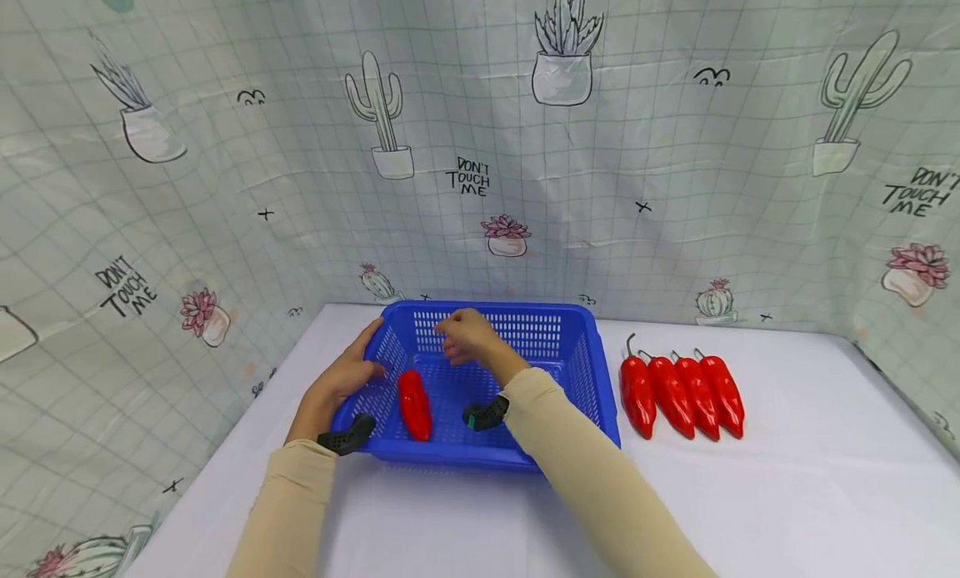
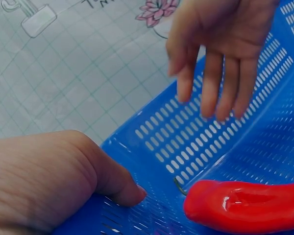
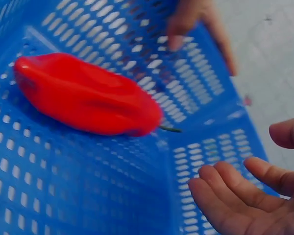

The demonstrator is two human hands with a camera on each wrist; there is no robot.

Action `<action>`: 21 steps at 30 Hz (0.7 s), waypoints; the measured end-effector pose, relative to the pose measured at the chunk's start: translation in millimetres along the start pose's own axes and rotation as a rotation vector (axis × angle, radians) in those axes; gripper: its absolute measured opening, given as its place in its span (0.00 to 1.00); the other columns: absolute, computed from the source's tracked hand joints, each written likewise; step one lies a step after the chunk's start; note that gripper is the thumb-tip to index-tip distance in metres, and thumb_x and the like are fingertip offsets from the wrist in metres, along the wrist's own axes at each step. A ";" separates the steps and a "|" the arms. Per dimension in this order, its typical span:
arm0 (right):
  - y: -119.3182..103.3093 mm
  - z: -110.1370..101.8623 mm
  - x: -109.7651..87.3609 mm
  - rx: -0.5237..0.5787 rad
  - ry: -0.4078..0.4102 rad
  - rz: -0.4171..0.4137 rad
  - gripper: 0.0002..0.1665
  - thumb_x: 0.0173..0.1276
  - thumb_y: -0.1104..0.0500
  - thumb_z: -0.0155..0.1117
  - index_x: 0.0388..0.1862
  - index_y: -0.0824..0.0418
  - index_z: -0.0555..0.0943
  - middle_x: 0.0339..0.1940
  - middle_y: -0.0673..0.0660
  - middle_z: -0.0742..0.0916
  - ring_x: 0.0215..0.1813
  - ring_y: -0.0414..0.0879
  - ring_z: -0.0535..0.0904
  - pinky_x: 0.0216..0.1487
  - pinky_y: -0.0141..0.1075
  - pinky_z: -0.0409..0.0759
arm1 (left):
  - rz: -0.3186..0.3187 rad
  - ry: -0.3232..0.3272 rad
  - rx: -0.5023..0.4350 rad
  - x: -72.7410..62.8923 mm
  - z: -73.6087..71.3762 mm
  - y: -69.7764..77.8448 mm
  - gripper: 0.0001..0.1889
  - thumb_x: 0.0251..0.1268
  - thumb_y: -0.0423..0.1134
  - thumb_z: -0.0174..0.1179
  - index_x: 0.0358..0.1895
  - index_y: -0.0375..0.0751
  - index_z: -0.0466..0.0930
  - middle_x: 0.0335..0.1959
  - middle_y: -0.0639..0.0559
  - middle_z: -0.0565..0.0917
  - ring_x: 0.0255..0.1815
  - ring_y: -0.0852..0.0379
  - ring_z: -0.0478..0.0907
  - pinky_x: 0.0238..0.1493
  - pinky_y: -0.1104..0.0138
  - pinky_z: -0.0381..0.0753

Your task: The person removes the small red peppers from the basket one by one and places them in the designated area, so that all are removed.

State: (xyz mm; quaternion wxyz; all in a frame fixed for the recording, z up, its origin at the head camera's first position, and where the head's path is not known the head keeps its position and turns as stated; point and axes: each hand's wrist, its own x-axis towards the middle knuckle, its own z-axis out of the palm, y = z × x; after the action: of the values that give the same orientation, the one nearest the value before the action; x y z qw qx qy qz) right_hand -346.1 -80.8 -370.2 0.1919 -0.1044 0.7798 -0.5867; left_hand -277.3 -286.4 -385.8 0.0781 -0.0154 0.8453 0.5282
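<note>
A blue plastic basket [image 1: 480,454] with slotted walls stands on the table. Inside it, along the left side, lies one red chili pepper [image 1: 415,407], whose thin green stem shows in both wrist views. My left hand [image 1: 347,376] grips the basket's left wall, thumb [image 2: 125,188] on the inner face and the other fingers outside. Over the basket's far part hovers my right hand [image 1: 471,336], holding nothing. Its fingers [image 2: 213,81] are extended and slightly bent, pointing down in the left wrist view, near the slotted back wall.
Several more red chili peppers [image 1: 681,394] lie side by side on the white tablecloth [image 1: 817,453], right of the basket. A printed cloth [image 1: 645,161] with cactus drawings hangs behind the table and continues along its left side.
</note>
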 end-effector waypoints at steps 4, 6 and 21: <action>2.3 19.0 -1.0 -0.059 -0.038 0.032 0.21 0.71 0.58 0.58 0.57 0.71 0.74 0.46 0.72 0.84 0.49 0.66 0.84 0.45 0.51 0.85 | -0.016 -0.001 -0.005 -0.6 1.3 0.2 0.48 0.57 0.20 0.46 0.80 0.51 0.37 0.78 0.28 0.42 0.74 0.21 0.47 0.64 0.29 0.56; 2.7 25.9 -1.8 -0.099 -0.064 0.042 0.21 0.70 0.57 0.59 0.55 0.70 0.75 0.44 0.71 0.84 0.47 0.65 0.85 0.44 0.51 0.85 | -0.007 -0.002 -0.012 -0.4 1.5 0.0 0.48 0.57 0.20 0.45 0.80 0.50 0.36 0.78 0.28 0.42 0.73 0.21 0.48 0.64 0.30 0.57; 13.0 39.5 -3.5 -0.220 -0.253 0.070 0.25 0.71 0.57 0.57 0.62 0.70 0.72 0.44 0.70 0.85 0.43 0.61 0.85 0.43 0.50 0.85 | 0.037 -0.007 -0.014 -6.2 0.4 1.3 0.48 0.57 0.20 0.46 0.80 0.48 0.35 0.77 0.25 0.42 0.72 0.22 0.52 0.64 0.32 0.60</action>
State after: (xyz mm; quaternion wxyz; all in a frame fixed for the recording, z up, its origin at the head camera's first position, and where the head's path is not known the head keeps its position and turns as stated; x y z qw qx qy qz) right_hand -325.5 -110.2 -391.3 0.2961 -0.1707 0.8120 -0.4731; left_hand -271.3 -285.8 -383.9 0.0712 0.0016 0.8416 0.5354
